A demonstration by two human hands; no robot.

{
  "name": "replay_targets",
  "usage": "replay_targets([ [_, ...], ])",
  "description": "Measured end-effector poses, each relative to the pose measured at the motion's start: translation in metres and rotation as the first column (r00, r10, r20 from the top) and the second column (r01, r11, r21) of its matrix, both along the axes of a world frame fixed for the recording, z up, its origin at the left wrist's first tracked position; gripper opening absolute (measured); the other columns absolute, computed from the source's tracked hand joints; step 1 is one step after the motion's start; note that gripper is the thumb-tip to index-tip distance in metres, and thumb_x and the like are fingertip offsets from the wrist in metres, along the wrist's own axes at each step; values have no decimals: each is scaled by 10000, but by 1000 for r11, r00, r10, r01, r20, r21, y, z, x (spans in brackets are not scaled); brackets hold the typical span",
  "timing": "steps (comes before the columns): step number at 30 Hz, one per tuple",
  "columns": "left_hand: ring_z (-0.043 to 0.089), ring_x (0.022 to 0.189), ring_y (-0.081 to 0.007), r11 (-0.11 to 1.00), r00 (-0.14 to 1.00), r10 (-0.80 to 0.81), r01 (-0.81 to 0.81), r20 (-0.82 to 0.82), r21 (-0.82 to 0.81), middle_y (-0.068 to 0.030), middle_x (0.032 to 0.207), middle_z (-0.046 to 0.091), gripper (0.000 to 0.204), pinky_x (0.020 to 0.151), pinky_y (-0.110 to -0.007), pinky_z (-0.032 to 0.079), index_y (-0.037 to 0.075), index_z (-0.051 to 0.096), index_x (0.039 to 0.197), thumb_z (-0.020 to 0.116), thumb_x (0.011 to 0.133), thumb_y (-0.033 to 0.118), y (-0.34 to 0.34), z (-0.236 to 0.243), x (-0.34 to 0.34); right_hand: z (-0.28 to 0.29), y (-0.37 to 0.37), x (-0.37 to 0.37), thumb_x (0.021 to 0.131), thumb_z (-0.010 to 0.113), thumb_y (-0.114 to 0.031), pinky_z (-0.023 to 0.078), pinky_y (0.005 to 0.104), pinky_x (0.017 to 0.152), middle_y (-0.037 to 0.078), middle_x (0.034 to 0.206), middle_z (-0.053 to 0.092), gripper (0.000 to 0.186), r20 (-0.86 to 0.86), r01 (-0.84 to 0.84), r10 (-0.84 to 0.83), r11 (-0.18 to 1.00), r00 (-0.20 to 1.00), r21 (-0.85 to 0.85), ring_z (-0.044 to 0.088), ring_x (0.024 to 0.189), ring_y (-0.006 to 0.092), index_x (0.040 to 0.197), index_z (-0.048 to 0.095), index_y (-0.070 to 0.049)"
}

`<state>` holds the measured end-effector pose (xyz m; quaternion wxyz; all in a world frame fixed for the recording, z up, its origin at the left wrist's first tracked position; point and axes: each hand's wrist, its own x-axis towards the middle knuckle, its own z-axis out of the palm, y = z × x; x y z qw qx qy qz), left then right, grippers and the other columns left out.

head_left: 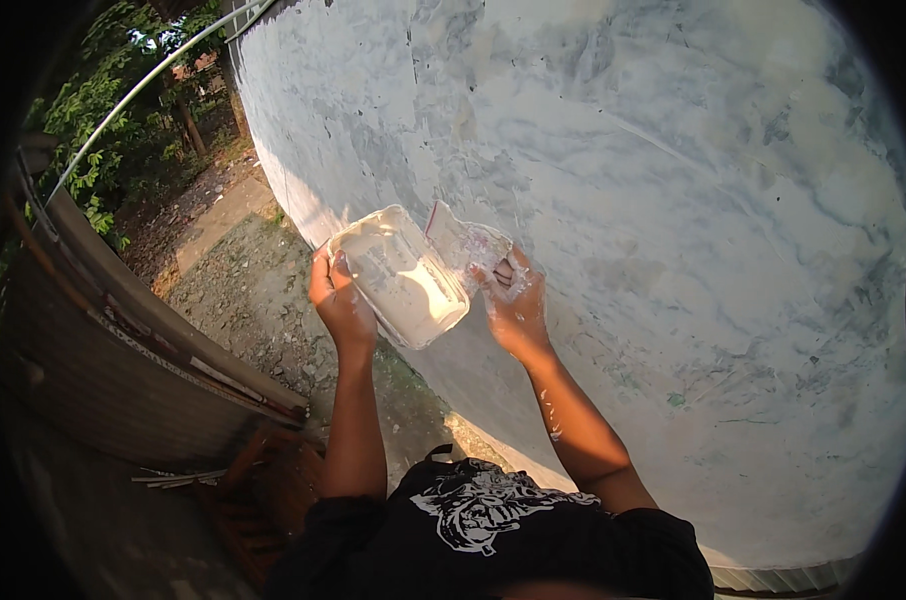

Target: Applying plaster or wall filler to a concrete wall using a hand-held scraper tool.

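Clamping left hand (345,305) on left edge of tub (439,275), right hand (514,300) around scraper (450,232) just beside tub's right edge. Judged partly done: pale coat (573,180) over much of wall (693,250), grey patches (358,120) near its left edge seemingly left to cover, paste (388,265) in tub.

No readable text, number or sign. Black shirt (593,540): white print (488,505) across chest, dense line drawing; any lettering within it too small and distorted to make out. Tub (398,280): walls smeared white, no legible label. Flat tool (451,233): reddish marks under white smears, too small and coated to tell whether lettering. Wall (673,250): grey and white patches, dark streaks, none legible as writing.
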<state>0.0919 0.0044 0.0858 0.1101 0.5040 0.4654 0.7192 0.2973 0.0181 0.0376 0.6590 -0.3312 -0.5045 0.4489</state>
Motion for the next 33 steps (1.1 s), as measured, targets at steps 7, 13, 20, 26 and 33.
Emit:
replay_targets([
  [7,578,918,-107,989,991,-120,125,64,-85,-48,1006,641,289,809,-267,482,-28,615,1158,533,1046,226,5,17,-9,58,23,59,889,653,-56,465,419,929,151,1170,707,497,498,170,-331,925,802,340,660,1046,278,1381,590,-76],
  [13,556,875,-85,975,984,-171,176,45,-134,-16,937,630,248,778,-251,457,-34,644,1097,550,1019,182,12,24,-2,109,22,45,882,610,-35,457,472,872,60,1077,681,564,728,-144,-664,714,170,685,628,1062,234,1415,579,-217],
  [20,554,821,-77,914,927,-343,367,153,-174,-15,900,630,211,753,-242,454,-27,652,1063,524,998,127,27,20,14,111,48,25,919,626,-171,408,536,967,51,1066,644,472,583,-442,-804,483,119,756,606,1025,229,1383,604,-253],
  [26,565,815,-81,892,895,-411,434,172,-125,-22,921,631,237,748,-252,464,-24,640,1080,498,1003,150,46,12,20,111,48,24,927,621,-206,429,576,991,76,1078,651,456,636,-408,-772,579,6,706,616,1094,273,1383,603,-222],
  [33,590,907,-112,857,843,-497,514,206,-39,-39,1010,616,309,827,-279,497,-15,590,1163,476,1024,236,67,10,28,100,30,43,909,632,-127,506,483,949,119,1109,666,490,896,-296,-429,875,-109,383,634,1119,301,1394,597,-188],
])
